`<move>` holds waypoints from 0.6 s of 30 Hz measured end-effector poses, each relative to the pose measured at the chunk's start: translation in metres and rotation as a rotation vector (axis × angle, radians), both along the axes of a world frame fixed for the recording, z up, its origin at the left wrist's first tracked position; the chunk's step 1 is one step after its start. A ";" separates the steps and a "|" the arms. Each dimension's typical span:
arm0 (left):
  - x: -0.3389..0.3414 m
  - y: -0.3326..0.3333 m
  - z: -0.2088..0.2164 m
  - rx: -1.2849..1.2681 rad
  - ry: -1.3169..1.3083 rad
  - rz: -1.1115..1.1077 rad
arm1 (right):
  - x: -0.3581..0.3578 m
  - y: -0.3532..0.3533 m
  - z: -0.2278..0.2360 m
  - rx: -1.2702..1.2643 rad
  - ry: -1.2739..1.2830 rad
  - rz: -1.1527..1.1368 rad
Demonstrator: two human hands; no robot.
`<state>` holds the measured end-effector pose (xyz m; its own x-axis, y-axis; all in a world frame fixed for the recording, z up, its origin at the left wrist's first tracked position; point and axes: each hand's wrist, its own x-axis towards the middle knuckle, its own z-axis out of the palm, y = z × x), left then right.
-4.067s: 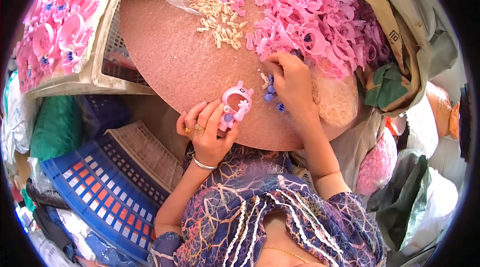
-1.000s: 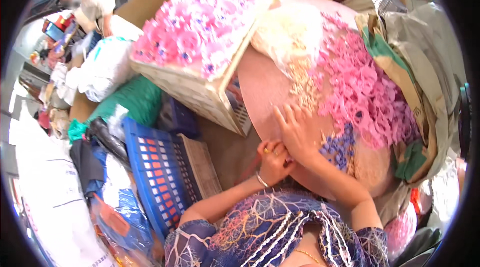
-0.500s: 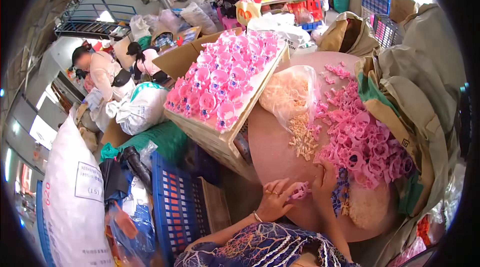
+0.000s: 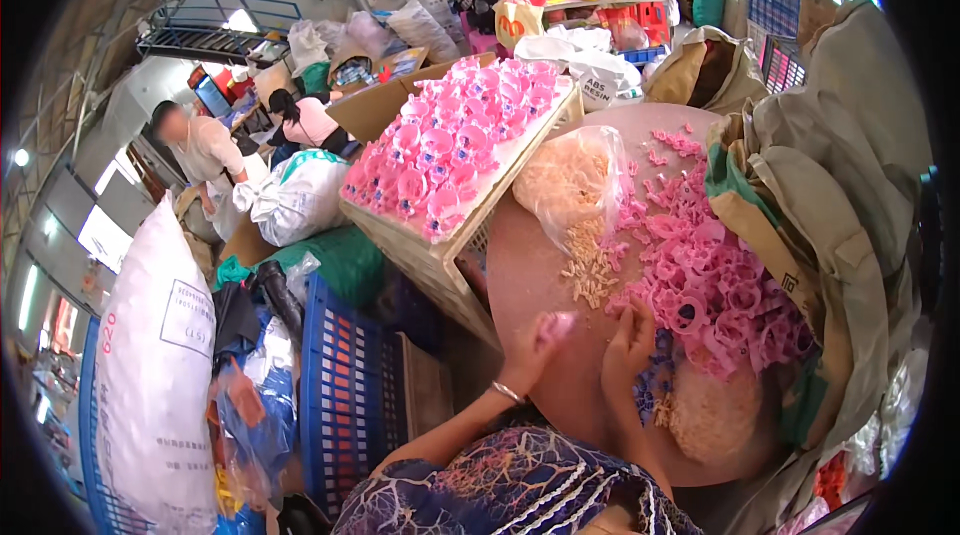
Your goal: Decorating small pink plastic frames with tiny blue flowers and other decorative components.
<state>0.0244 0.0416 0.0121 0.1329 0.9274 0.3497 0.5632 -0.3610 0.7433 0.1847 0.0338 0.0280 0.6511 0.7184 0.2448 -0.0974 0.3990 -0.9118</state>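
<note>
At the round table (image 4: pixel 515 275), my left hand (image 4: pixel 530 355) is raised over the near left part, closed around a small pink plastic piece (image 4: pixel 556 328) blurred by motion. My right hand (image 4: pixel 628 347) is at the near edge of a heap of pink plastic parts (image 4: pixel 715 275), fingertips bent together; what they pinch is hidden. Just beyond it, small cream-coloured pieces (image 4: pixel 590 270) spill from a clear plastic bag (image 4: pixel 568 175). Small blue parts (image 4: pixel 655 375) and a clear bag of pale pieces (image 4: pixel 712 413) lie to the right of my right forearm.
Left of the table, stacked cream crates (image 4: pixel 425 280) carry rows of pink cup-shaped parts (image 4: pixel 450 150). A blue crate (image 4: pixel 345 395) and a tall white sack (image 4: pixel 155 375) stand at the left. Large open sacks (image 4: pixel 830 185) line the right. Two people (image 4: pixel 200 150) work in the background.
My left hand has moved away from my right, up and to the left, carrying the pink piece. My right hand has shifted slightly left beside the heap. The whole view has turned a little.
</note>
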 end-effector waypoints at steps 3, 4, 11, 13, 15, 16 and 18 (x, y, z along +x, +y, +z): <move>-0.010 0.017 0.017 -0.610 -0.655 0.041 | 0.005 0.000 -0.003 -0.010 -0.017 -0.019; -0.027 0.027 0.027 -0.362 -0.286 -0.061 | 0.005 0.001 -0.005 -0.028 -0.023 -0.028; -0.068 0.093 0.109 -0.884 -1.301 -0.593 | -0.001 0.007 0.003 -0.013 -0.140 0.011; -0.066 0.109 0.120 -0.927 -1.289 -0.603 | -0.001 0.011 -0.001 0.010 -0.410 -0.007; -0.060 0.121 0.133 -1.009 -1.232 -0.628 | 0.003 0.007 -0.007 -0.019 -0.554 -0.012; -0.059 0.132 0.137 -1.055 -1.250 -0.644 | 0.002 0.007 -0.007 -0.036 -0.693 -0.005; -0.061 0.156 0.145 -1.188 -1.275 -0.766 | -0.002 -0.001 0.004 0.001 -0.685 -0.007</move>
<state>-0.0367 0.1980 0.1566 0.7873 0.6036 -0.1258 -0.4537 0.7053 0.5446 0.1829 0.0330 0.0316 0.3537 0.7144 0.6037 0.5033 0.3987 -0.7666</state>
